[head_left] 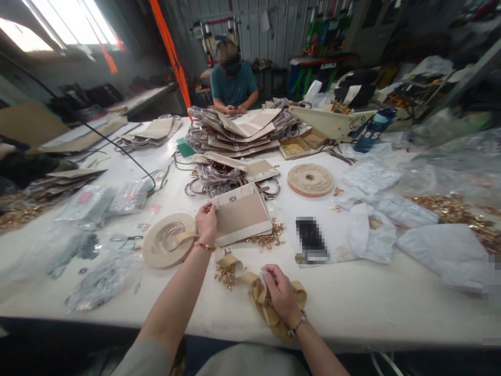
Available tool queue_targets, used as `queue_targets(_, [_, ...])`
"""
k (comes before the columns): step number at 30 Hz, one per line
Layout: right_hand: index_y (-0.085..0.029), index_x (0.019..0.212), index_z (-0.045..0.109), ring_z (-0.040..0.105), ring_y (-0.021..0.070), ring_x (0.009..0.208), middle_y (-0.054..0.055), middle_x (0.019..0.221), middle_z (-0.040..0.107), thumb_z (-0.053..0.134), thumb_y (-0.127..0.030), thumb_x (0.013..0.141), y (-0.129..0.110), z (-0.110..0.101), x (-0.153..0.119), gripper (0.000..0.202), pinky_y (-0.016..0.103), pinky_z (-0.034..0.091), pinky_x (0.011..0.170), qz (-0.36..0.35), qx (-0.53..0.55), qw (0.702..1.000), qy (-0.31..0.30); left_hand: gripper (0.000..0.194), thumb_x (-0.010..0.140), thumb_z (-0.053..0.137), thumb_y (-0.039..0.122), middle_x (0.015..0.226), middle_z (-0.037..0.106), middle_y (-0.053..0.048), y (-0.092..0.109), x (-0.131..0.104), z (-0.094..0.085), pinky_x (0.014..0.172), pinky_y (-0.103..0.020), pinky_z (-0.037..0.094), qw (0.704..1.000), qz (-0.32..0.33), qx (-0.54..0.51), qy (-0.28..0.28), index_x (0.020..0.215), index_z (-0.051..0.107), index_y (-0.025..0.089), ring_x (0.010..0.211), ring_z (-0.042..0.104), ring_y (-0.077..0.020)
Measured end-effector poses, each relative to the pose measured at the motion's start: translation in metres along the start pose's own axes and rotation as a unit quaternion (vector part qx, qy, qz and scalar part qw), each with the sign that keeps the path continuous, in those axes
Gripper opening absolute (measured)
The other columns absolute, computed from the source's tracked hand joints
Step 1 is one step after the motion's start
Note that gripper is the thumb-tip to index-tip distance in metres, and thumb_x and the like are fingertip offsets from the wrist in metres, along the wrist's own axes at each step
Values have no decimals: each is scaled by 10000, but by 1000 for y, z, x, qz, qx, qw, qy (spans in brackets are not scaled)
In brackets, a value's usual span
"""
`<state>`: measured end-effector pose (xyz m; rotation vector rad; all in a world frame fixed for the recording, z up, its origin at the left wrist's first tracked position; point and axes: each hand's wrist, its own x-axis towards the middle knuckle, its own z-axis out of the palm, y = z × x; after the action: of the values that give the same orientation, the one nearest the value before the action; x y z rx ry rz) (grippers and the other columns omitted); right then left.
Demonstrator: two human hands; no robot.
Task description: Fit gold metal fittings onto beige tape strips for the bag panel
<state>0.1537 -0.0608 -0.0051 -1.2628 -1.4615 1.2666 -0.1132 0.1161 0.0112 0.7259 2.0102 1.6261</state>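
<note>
My left hand (206,222) is closed on the left edge of a flat beige panel (240,211), which has a pale strip with a printed mark along its top. My right hand (278,291) is at the front of the table, over a heap of tan ribbon (260,303). Its fingers are pinched around something pale and thin that I cannot make out. Small gold metal pieces (227,277) lie beside the ribbon, and more gold pieces (270,236) lie at the panel's lower right. A coil of cream tape (160,245) rests left of my left hand.
Wrapped bundles and panels (235,136) are stacked at the back centre, with a seated person (234,86) behind. A tape roll (310,180), a blurred dark object (311,235), white bags (371,230) and a blue bottle (376,129) lie right. Plastic packets (91,203) lie left.
</note>
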Motion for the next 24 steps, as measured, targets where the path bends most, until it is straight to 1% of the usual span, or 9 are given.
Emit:
queue_targets(4, [-179,1009,644,626,194,739,59,867,685,469,-461,991,1,0,0,332,298,501,692,-4,4,1000,-4,349,775,723,335,963,705,-67,-1,-2,-5,855,-329,481,998,30,44,19,1081,700,168,841,628,-176])
queue_targets(8, [-179,1003,644,633,183,753,54,867,692,480,-449,988,-1,-1,-2,316,291,503,714,-8,-1,1000,5,653,669,797,319,1247,626,-115,3,1,-10,919,-346,458,996,38,68,35,1276,596,185,976,606,-202])
queue_targets(10, [-181,1007,642,637,177,743,49,848,696,503,-436,977,-1,0,-3,292,290,508,708,-5,8,1000,5,727,645,803,293,1256,616,-131,4,6,-10,885,-332,471,998,20,63,16,1315,552,165,973,609,-201])
queue_targets(12, [-183,1054,624,659,181,749,47,836,706,536,-424,958,-2,1,-6,273,293,524,694,13,49,999,-7,626,666,773,283,1104,671,-112,5,12,-8,813,-314,492,999,-6,47,-23,1244,586,135,881,622,-185])
queue_targets(14, [-188,1129,583,696,199,817,63,902,731,581,-399,932,-5,3,-10,289,306,549,710,33,118,992,-24,499,692,740,296,944,688,-70,7,17,-8,734,-289,502,998,-25,23,-59,1146,622,127,773,619,-162])
queue_targets(16, [-198,1162,548,711,216,906,84,1005,738,635,-363,896,-11,5,-16,324,328,569,752,38,184,982,-31,400,722,700,309,856,671,-30,9,19,-9,675,-259,499,997,-30,-3,-75,1076,631,137,697,599,-134])
queue_targets(18, [-208,1124,540,707,219,940,91,1062,728,679,-336,866,-20,6,-22,320,344,577,778,27,229,973,-22,331,741,663,297,807,644,1,13,20,-12,634,-232,484,997,-26,-23,-73,1034,619,149,645,573,-111])
queue_targets(21, [-218,1032,543,702,197,845,75,998,726,694,-342,862,-36,5,-28,258,342,575,746,20,266,964,-2,286,751,642,275,755,613,26,21,18,-15,587,-210,458,997,-16,-37,-68,1010,592,164,604,550,-103])
queue_targets(24, [-223,1047,545,688,175,734,42,881,728,685,-339,865,-47,2,-30,257,326,560,703,36,285,958,1,282,781,622,273,764,617,26,27,13,-15,578,-201,452,997,1,-48,-68,1042,572,177,612,558,-107])
